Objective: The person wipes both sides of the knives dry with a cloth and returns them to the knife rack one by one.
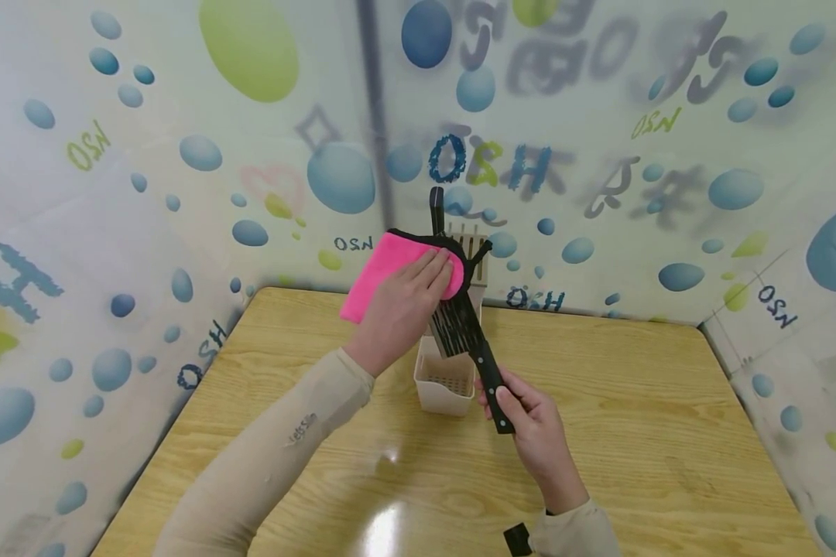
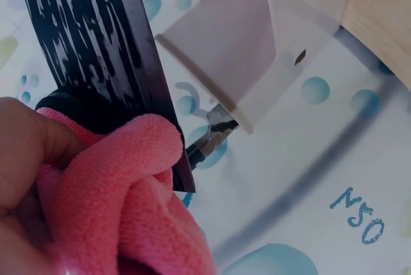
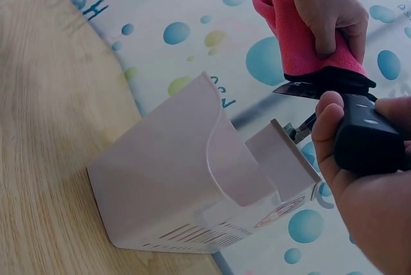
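Fingers of the right hand are curled firmly round the black handle of a broad knife, the thumb lying along its near side and the butt sticking out below the fist. From that grip the dark, pale-streaked blade slants up and away from the person, leaning to the left. Farther along it, the left hand holds a bright pink cloth with a black edge, its grip narrow, thumb and fingers pinching the folded fabric against the knife. The cloth covers the upper part of the blade, while the stretch nearer the handle shows bare between the two hands; a loose flap spreads to the left of the left hand. Both hands keep the knife raised, apart from the cream knife holder that stands on the wooden table beyond and below them. Behind the cloth rises another black handle, upright before the bubble-patterned wall. What it belongs to cannot be told.
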Motion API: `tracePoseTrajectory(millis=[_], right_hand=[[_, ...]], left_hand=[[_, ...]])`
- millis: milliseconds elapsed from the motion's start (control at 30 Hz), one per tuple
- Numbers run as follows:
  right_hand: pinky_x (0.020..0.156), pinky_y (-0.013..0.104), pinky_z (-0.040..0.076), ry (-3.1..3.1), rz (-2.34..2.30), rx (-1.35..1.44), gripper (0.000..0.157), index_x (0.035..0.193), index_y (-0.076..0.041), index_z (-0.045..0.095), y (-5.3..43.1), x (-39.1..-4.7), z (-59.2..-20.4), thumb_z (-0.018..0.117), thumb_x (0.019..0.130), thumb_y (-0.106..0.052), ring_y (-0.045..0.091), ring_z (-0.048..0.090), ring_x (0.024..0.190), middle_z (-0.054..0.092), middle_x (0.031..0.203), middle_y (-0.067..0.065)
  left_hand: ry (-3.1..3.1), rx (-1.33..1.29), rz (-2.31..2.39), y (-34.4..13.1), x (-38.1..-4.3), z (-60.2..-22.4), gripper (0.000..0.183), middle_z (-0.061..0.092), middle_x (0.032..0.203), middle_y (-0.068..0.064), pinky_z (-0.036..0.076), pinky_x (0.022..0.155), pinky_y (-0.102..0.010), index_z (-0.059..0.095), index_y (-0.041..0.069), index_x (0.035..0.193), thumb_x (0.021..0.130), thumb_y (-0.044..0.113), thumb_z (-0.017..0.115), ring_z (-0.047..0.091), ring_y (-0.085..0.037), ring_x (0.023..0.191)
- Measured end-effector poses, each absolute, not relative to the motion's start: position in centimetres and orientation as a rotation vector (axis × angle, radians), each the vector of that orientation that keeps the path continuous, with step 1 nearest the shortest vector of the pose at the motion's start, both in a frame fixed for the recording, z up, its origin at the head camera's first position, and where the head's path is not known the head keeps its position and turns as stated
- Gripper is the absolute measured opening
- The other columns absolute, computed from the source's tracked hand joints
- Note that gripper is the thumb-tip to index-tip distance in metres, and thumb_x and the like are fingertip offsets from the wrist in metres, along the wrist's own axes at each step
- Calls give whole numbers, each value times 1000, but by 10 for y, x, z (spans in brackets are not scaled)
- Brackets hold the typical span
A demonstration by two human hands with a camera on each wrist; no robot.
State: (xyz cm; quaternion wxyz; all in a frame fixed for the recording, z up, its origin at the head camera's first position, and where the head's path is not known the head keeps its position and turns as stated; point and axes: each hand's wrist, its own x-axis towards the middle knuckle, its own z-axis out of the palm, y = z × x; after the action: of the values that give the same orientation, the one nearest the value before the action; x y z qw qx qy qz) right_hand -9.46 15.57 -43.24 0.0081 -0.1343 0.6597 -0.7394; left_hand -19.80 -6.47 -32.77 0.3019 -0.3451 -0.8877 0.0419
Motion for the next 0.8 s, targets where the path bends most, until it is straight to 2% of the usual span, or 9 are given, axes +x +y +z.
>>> tracePoseTrajectory(millis=[167,600,800], right_hand=[[79,22,61,2048,-2314,-462,42,143,17,48,157,-95,-434,46,110,-8,9,67,91,73,110,-4],[77,21,61,2021,-2326,-524,41,143,20,46,158,-95,-437,44,110,-6,7,67,91,73,109,-4],[78,22,61,2020,-2355,-489,42,143,20,46,158,-95,-436,44,111,-7,8,67,90,73,110,-4]], left_hand=[[-2356,-884,109,-68,-203,-327,42,58,148,-16,46,114,-37,60,-1,143,100,1,62,56,-28,138],[-2373,-836,67,-76,-211,-325,44,57,148,-18,46,115,-38,59,-2,143,99,-8,56,54,-29,139],[-2381,-825,75,-78,-213,-328,44,57,148,-18,47,114,-38,59,-2,143,99,-6,58,54,-29,139]])
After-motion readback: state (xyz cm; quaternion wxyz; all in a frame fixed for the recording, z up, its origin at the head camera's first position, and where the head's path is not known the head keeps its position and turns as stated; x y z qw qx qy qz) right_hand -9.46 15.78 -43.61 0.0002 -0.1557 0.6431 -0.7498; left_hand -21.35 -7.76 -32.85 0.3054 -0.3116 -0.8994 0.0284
